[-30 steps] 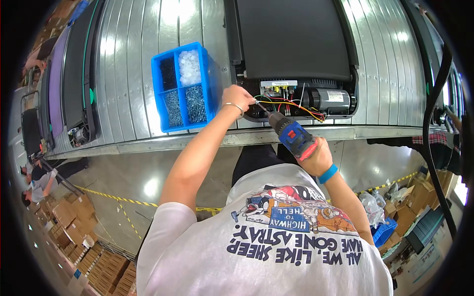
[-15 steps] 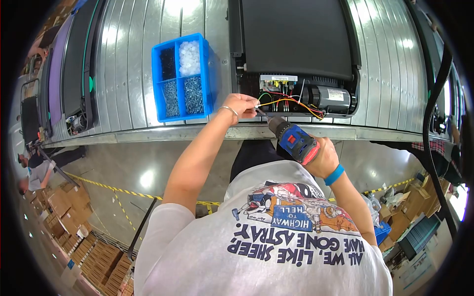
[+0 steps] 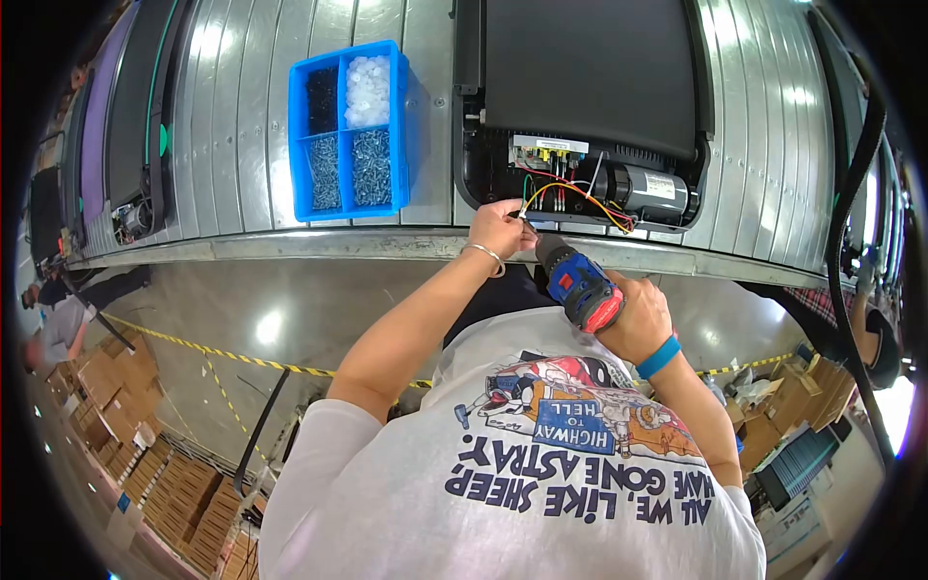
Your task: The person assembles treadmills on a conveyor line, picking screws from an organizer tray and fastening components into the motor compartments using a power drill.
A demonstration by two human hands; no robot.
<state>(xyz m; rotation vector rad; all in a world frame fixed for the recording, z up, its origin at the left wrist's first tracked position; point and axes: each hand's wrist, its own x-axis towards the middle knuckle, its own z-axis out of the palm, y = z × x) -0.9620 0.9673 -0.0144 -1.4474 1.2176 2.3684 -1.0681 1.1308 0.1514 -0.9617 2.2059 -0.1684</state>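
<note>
Right hand (image 3: 638, 321): gripping drill (image 3: 578, 287), likely heavy, rigid, best held by handle | Left hand (image 3: 501, 232): pinching wires (image 3: 555, 186) near drill's tip, likely soft.

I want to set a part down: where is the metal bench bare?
Metal bench shows bare left of the blue bin, right of the black machine, and narrowly between them. It's crowded around the wires, left hand and drill.

Bin (image 3: 350, 132) at upper left of the frame, machine (image 3: 590, 72) right of it, both on our bench (image 3: 232, 106), boxes (image 3: 179, 488) at lower left.
</note>
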